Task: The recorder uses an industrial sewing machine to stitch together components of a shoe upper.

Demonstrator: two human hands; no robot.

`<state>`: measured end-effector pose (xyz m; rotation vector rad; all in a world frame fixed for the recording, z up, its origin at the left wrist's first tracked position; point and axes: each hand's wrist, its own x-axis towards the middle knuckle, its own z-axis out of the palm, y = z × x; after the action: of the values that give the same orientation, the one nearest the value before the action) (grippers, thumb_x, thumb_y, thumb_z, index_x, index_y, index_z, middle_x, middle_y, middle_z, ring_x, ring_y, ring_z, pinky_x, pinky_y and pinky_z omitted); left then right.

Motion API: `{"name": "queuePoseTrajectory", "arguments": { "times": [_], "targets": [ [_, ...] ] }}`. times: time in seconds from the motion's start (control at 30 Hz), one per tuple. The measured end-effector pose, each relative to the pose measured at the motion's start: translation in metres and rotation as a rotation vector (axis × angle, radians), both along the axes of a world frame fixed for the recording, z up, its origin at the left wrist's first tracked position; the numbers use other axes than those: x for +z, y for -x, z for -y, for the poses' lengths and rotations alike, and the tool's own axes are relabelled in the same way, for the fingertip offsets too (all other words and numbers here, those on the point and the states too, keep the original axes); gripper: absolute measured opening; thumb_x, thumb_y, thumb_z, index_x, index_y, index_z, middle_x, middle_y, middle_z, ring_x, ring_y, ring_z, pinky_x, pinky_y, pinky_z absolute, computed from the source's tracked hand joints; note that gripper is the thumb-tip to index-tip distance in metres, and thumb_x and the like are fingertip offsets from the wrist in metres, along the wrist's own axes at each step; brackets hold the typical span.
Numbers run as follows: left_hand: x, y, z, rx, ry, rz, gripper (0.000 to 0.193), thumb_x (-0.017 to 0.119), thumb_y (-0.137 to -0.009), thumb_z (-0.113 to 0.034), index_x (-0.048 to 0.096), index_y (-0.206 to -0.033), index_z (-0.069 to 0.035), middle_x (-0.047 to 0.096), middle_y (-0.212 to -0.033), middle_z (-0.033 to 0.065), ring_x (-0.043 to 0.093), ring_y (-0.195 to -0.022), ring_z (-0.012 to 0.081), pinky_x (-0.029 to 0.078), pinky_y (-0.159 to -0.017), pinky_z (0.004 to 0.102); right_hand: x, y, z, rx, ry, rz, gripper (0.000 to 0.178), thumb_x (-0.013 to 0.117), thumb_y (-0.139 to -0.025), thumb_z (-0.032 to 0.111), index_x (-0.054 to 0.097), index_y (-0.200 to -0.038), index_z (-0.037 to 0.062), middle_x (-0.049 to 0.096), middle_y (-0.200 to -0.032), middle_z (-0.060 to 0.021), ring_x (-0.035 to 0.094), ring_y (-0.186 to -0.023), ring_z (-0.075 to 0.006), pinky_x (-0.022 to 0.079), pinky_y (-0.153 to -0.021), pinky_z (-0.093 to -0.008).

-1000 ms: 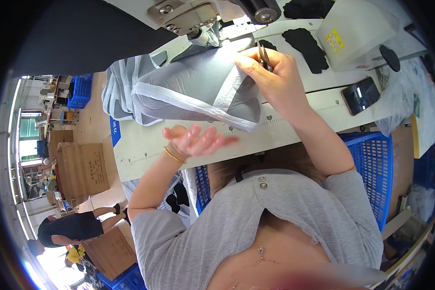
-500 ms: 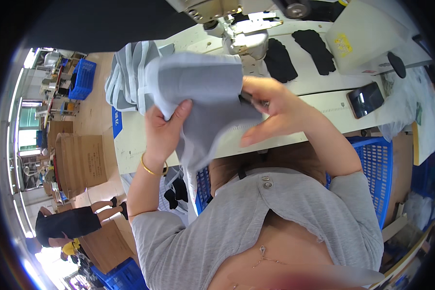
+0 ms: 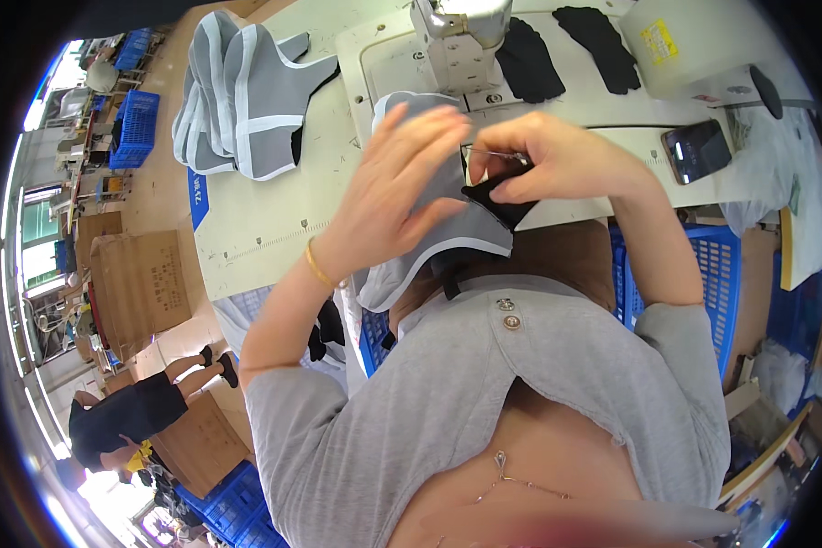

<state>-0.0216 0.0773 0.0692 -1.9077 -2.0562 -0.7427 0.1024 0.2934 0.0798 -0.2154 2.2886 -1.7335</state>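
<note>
A grey garment piece [image 3: 443, 224] with white edging and a black lining drapes over the table's near edge toward my lap. Spread out above it is my left hand [image 3: 397, 187], its fingers stretched and slightly blurred, gripping nothing. My right hand [image 3: 548, 160] is closed, thumb and fingers pinching the black part [image 3: 502, 201] of the piece. A thin metal tool [image 3: 495, 153], perhaps thread snips, shows between the right fingers; most of it is hidden. Farther left on the table lies a stack of similar grey pieces [image 3: 256, 100].
Behind the hands stands a sewing machine [image 3: 457, 55]. Two black fabric pieces [image 3: 530, 64] [image 3: 598, 50] and a phone [image 3: 696, 152] lie to the right. Blue crates [image 3: 703, 265] flank my lap. Cardboard boxes [image 3: 142, 288] and another person [image 3: 132, 416] are at the left.
The grey piece has come down from mid-air toward my lap. My left hand has released it and spread open; my right hand has closed on its black part. The view has shifted.
</note>
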Motion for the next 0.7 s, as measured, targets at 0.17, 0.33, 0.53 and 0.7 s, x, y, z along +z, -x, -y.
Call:
{"name": "queuePoseTrajectory", "arguments": {
  "times": [0.17, 0.33, 0.53, 0.7],
  "targets": [
    [-0.027, 0.009, -0.025, -0.463, 0.389, 0.68, 0.015, 0.07, -0.089, -0.019, 0.066, -0.088, -0.005, 0.061, -0.086, 0.0111, 0.056, -0.089, 0.0285, 0.034, -0.103, 0.0416, 0.0, 0.002, -0.009, -0.066, 0.068, -0.253, 0.018, 0.065, -0.077, 0.004, 0.064, -0.095, 0.0007, 0.062, -0.082, -0.002, 0.056, -0.073, -0.0107, 0.047, -0.067, -0.0273],
    [-0.003, 0.002, -0.029, -0.238, 0.5, 1.466, 0.021, 0.069, -0.091, -0.017, 0.071, -0.101, 0.0, 0.066, -0.079, -0.0033, 0.054, -0.078, 0.0039, 0.047, -0.07, 0.0215, -0.019, -0.01, -0.005, -0.525, 0.371, 0.068, 0.018, 0.071, -0.081, 0.016, 0.068, -0.096, 0.0058, 0.062, -0.077, -0.0009, 0.053, -0.062, -0.0062, 0.038, -0.052, -0.0204],
    [-0.009, -0.02, -0.024, 0.133, 0.215, 1.285, 0.02, 0.068, -0.092, -0.015, 0.071, -0.101, 0.002, 0.068, -0.083, -0.0011, 0.056, -0.075, 0.0031, 0.048, -0.066, 0.0214, -0.03, -0.031, 0.021, -0.598, 0.312, 0.134, 0.021, 0.073, -0.086, 0.019, 0.07, -0.097, 0.0013, 0.061, -0.074, 0.0039, 0.051, -0.069, -0.0026, 0.039, -0.06, -0.021],
    [-0.008, -0.01, -0.026, 0.116, 0.213, 1.104, 0.02, 0.066, -0.091, -0.01, 0.069, -0.106, 0.002, 0.07, -0.087, 0.0008, 0.058, -0.082, 0.0052, 0.049, -0.073, 0.0222, -0.036, -0.03, 0.029, -0.688, 0.313, -0.068, 0.014, 0.065, -0.086, 0.006, 0.071, -0.098, 0.0, 0.066, -0.078, 0.0013, 0.056, -0.073, -0.0049, 0.045, -0.065, -0.0239]
  ]
}}
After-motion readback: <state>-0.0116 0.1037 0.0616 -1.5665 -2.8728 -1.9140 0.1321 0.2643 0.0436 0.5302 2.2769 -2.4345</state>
